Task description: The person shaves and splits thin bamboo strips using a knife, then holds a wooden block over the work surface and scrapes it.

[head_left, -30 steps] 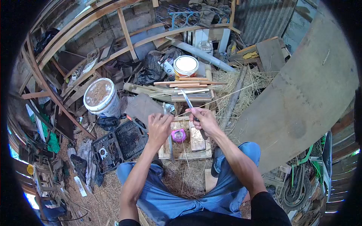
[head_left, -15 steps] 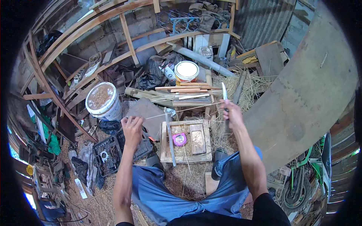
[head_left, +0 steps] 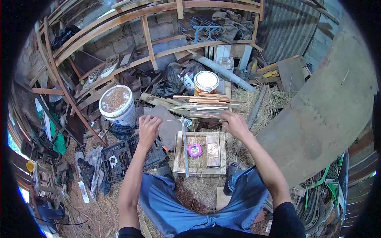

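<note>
My left hand (head_left: 149, 130) is closed in a pinch on one end of a thin pale strip (head_left: 171, 120), which looks like split bamboo. It stretches rightward past the top of an upright grey bar (head_left: 185, 146). My right hand (head_left: 235, 126) is closed at the right, level with the left. Its fingers face away from me, and no knife blade can be made out there. Between and below the hands sits a shallow wooden frame box (head_left: 200, 171), with a pink tape measure (head_left: 194, 150) and a small wooden block (head_left: 213, 151) inside it.
Beyond my hands lies a pile of thin wooden strips (head_left: 206, 101). A white-lidded bucket (head_left: 206, 81) stands behind it, and a larger bucket (head_left: 116, 107) is at the left. An open tool case (head_left: 115, 160) lies by my left foot. A large board (head_left: 321, 107) leans at the right.
My right hand has moved inward and lower, toward the left hand. The knife blade that stood up from it is no longer visible. The view has shifted slightly.
</note>
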Motion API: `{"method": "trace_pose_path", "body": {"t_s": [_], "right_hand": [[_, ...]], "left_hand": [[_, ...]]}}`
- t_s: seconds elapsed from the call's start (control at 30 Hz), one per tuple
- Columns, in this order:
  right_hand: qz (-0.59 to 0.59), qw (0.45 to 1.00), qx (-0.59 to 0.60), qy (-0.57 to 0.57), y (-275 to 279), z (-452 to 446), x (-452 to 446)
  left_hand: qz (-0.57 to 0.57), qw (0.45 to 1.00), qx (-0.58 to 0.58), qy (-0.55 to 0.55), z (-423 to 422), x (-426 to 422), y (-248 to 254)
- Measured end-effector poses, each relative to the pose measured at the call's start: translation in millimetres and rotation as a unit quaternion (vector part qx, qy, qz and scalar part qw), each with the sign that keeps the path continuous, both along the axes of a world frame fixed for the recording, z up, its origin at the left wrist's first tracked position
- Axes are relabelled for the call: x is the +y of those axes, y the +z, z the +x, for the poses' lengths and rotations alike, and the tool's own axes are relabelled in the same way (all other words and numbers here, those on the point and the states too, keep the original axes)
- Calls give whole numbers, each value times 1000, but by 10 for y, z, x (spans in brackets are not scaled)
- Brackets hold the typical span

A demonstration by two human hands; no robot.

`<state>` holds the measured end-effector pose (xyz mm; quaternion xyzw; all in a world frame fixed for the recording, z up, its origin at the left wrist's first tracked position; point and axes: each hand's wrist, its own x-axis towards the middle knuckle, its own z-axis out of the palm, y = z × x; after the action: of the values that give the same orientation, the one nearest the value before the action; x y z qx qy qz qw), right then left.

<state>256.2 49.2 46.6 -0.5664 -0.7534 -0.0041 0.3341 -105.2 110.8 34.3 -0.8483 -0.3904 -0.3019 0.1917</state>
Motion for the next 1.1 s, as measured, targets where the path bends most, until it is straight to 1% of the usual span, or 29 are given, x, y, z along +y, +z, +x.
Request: {"method": "trace_pose_path", "body": {"t_s": [0.07, 0.1, 0.17, 0.2, 0.27, 0.37, 0.4, 0.47, 0.57, 0.6, 0.7, 0.77, 0.83, 0.9, 0.97, 1.03, 1.1], "right_hand": [[-83, 992, -99, 8, -49, 24, 101], [-87, 991, -97, 9, -63, 29, 110], [-13, 995, -97, 10, -79, 60, 158], [-15, 995, -97, 10, -111, 95, 202], [-31, 998, -56, -29, -181, 162, 310], [-34, 994, -84, -59, -131, 163, 394], [-38, 994, -85, -61, -196, 215, 445], [-44, 997, -70, 11, -332, 327, 566], [-76, 996, -42, -4, -446, 356, 695], [-99, 994, -45, -14, -529, 391, 774], [-86, 994, -67, -20, -798, 526, 1055], [-109, 993, -53, -19, -951, 625, 1271], [-93, 995, -27, -31, -1112, 687, 1484], [-120, 992, -25, -38, -1239, 740, 1636], [-98, 995, -16, -31, -1402, 776, 1790], [-106, 993, -22, -38, -1553, 843, 1930], [-106, 992, -37, -63, -1660, 907, 2051]], "left_hand": [[3, 1000, -23, -20, 27, 78, -4], [0, 1000, -22, -20, 41, 116, -14], [-1, 999, -21, -30, 62, 220, -25], [-3, 999, -21, -30, 78, 270, -43], [-8, 999, 4, -42, 109, 387, -81], [-13, 999, -9, -49, 162, 548, -141], [-17, 999, -11, -50, 183, 616, -193], [-25, 998, -21, -50, 196, 758, -286], [-47, 995, -44, -72, 249, 979, -458], [-54, 995, -31, -80, 274, 1066, -515], [-54, 994, -17, -93, 458, 1359, -730], [-41, 995, -7, -93, 642, 1549, -909], [-32, 995, 6, -90, 842, 1707, -1077], [-79, 992, 20, -100, 1103, 1861, -1261], [-84, 990, 17, -108, 1344, 2053, -1472], [-86, 990, 10, -112, 1504, 2170, -1622], [-133, 986, -26, -93, 1606, 2260, -1734]]}}
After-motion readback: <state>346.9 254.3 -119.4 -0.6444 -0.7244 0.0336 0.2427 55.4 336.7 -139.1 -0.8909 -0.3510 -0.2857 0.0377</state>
